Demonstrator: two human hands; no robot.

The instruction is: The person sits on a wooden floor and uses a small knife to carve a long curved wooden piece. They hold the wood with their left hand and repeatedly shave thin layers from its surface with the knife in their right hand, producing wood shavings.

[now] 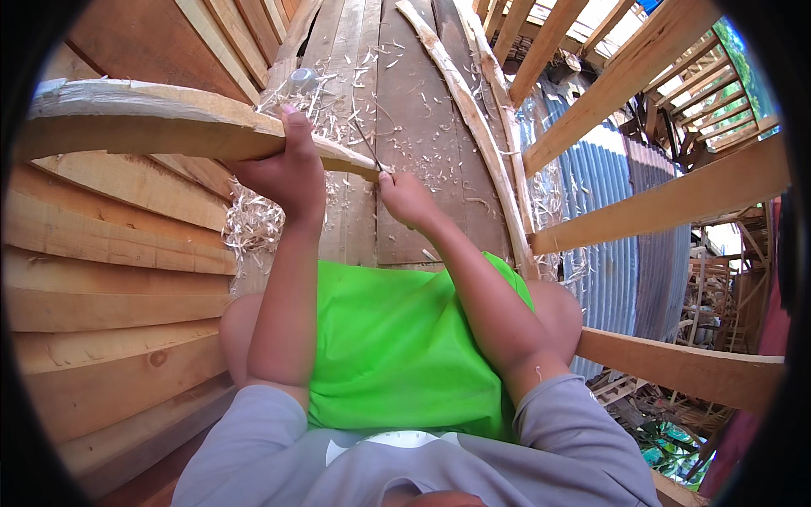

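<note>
The left hand was closed firmly around a long, curved piece of wood, with the thumb laid over its upper side and the other fingers mostly hidden. The piece of wood ran across the scene from the far left to a narrow tip beside the right hand, held up above the plank floor. The right hand was curled nearly shut around what looked to be a thin knife; its handle could not be seen, and its dark blade pointed away to the far side, crossing close to the tip. Whether the edge was biting into the wood could not be told.

Pale shavings lay heaped below the left arm and scattered over the floor, so the step in hand seemed to be shaving down the narrow end. The next move seemed to call for a steady left grip, a shallow blade angle and a light, even stroke along the grain, with the left thumb well clear of the edge.

A green cloth covered the lap, boards rose at the left, and a long wooden strip lay to the right.
</note>
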